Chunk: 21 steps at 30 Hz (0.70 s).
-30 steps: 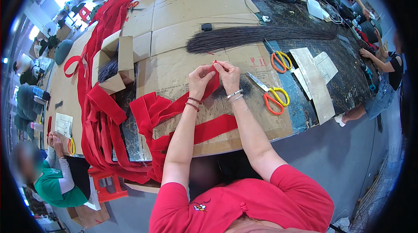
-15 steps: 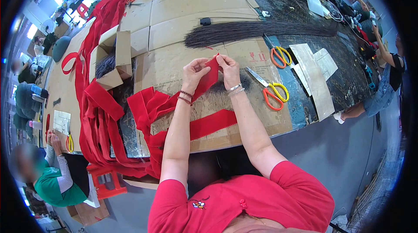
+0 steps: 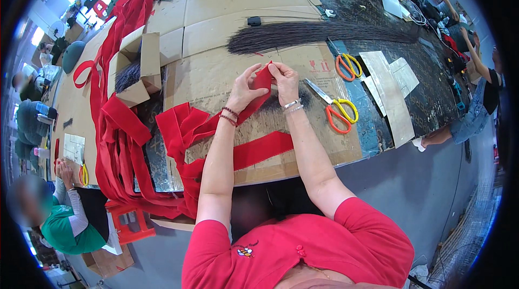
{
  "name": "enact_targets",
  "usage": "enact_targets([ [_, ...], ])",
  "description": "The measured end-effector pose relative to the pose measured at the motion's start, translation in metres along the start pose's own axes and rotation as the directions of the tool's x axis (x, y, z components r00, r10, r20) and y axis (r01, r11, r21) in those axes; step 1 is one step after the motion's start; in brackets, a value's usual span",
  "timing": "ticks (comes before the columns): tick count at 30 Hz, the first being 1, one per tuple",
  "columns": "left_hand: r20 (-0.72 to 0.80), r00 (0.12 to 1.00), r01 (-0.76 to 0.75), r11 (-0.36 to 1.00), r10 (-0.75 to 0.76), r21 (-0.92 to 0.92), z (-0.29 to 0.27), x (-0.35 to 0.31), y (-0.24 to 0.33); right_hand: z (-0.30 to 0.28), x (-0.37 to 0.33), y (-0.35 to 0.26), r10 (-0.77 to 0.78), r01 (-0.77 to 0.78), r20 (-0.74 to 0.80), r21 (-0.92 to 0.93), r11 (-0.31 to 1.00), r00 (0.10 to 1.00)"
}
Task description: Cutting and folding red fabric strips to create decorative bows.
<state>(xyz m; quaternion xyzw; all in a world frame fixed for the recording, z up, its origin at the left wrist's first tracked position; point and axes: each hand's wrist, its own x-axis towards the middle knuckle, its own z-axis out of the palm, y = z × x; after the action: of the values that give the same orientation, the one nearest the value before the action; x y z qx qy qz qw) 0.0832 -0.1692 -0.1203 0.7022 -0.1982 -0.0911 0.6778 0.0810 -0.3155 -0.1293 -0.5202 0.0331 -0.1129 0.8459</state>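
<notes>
A wide red ribbon point(image 3: 263, 80) is stretched up between my hands, its tip folded to a point at the top. My left hand point(image 3: 243, 93) grips the ribbon's side between thumb and fingers. At the tip, my right hand point(image 3: 285, 81) pinches the ribbon with thumb and forefinger. The ribbon runs down under my left wrist into loose red folds point(image 3: 181, 127), and another flat red length point(image 3: 262, 150) lies beneath my forearms. Short dark bristles point(image 3: 305, 100) lie scattered beside my right wrist. Open-bladed scissors point(image 3: 331, 106) with orange and yellow handles rest to the right.
A second pair of scissors point(image 3: 348, 67) lies farther back, near a long bundle of dark strands point(image 3: 303, 38). Grey-white boards point(image 3: 390, 100) overlap on the right. An open cardboard box point(image 3: 152, 62) holds dark bristles beside heaped red ribbon point(image 3: 116, 154). A co-worker in green point(image 3: 70, 229) sits at left.
The ribbon's tip between my fingers has narrowed and its edge has turned over slightly. My hands have barely moved, still holding the ribbon. The whole view has shifted a little.
</notes>
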Motion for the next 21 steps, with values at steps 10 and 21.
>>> enact_targets([
  [10,0.095,0.995,0.024,1.000,-0.024,-0.001,0.004,0.000,0.000,-0.005,-0.003,0.007,-0.006,0.012,-0.073,0.082,0.997,0.997],
  [21,-0.549,0.791,0.193,0.743,0.269,0.641,-0.049,-0.093,0.090,-0.020,0.004,0.006,0.126,-0.143,0.074,0.312,0.939,0.989],
])
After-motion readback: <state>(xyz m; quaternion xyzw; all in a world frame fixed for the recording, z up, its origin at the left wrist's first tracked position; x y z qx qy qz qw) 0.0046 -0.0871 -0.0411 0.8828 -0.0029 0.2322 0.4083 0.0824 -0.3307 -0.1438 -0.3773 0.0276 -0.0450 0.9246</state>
